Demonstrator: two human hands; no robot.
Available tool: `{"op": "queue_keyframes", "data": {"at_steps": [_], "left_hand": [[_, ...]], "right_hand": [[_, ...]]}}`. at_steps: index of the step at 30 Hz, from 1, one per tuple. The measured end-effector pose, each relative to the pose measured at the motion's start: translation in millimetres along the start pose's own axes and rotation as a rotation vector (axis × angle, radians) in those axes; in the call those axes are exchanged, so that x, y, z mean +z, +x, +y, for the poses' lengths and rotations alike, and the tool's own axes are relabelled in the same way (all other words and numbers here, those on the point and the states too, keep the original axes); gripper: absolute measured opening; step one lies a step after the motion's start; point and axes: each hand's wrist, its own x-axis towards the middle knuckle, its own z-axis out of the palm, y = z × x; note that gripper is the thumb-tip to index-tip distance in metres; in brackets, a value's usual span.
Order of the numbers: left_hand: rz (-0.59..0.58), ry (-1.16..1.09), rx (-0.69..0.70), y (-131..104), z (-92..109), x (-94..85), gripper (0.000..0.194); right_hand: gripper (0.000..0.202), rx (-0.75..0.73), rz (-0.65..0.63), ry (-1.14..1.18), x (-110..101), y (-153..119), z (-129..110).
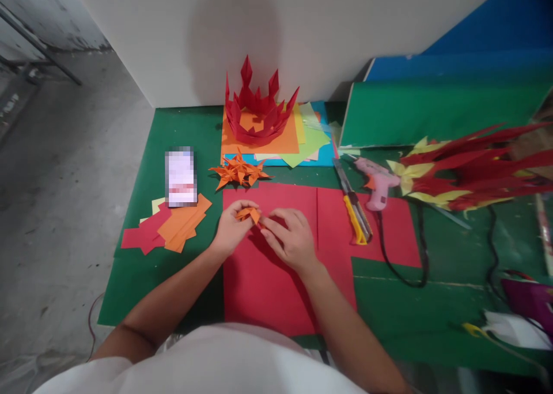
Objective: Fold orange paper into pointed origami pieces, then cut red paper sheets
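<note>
My left hand point(233, 227) pinches a small folded piece of orange paper point(249, 214) between thumb and fingers. On its other side, my right hand point(291, 238) has its fingertips closed at the paper's right edge. Both hands are above a large red paper sheet point(289, 296) on the green table. Just beyond them lies a pile of orange folded paper flowers point(241, 172) with pointed petals. Behind the pile, a red folded-paper crown point(259, 117) stands on stacked coloured sheets point(309, 143).
Left of my hands are a phone point(180, 178) and loose orange paper slips point(185, 224). To the right lie a yellow utility knife point(356, 221), a pink glue gun point(375, 181) with a black cord, and a red-and-yellow paper headpiece point(458, 172). A white wall rises behind the table.
</note>
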Motion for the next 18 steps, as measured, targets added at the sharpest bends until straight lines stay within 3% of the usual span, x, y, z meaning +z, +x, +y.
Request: {"op": "queue_keyframes", "data": {"at_steps": [11, 18], "left_hand": [[-0.114, -0.145, -0.066, -1.6, -2.6, -3.7, 0.025], [-0.083, -0.245, -0.138, -1.5, -1.7, 0.3, 0.032]], "right_hand": [[0.028, 0.075, 0.004, 0.102, 2.6, -2.0, 1.1], [0.031, 0.126, 0.019, 0.262, 5.1, 0.7, -1.3]]}}
